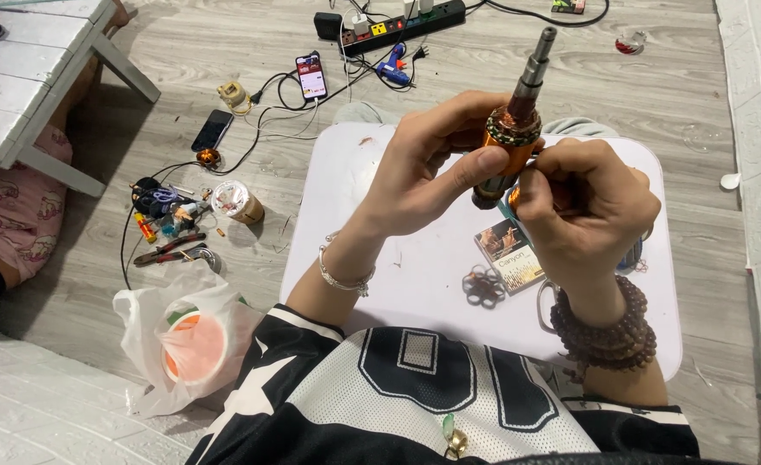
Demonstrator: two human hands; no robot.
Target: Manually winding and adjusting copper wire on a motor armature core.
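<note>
1. Grey plank floor (501, 77) surrounds a low white surface (415, 284), whose far edge lies at 12 o'clock beneath the raised hands.
2. Left hand (423, 172) comes up from 7 o'clock, wrist cocked; its fingers are closed around the motor armature (515, 129), thumb pressed on the orange winding.
3. Right hand (583, 202) rises from 5 o'clock, fingers curled tight against the armature's lower end; what they pinch is hidden.
4. Armature stands nearly upright above the surface, steel shaft tilted toward 1 o'clock.
5. Bare surface lies open at 8 o'clock; a small card box (508, 254) and scissors (484, 286) sit at 6 o'clock under the hands.
6. Floor clutter, phones (311, 76) and a power strip (402, 24), stays well apart at 10 to 12 o'clock.
</note>
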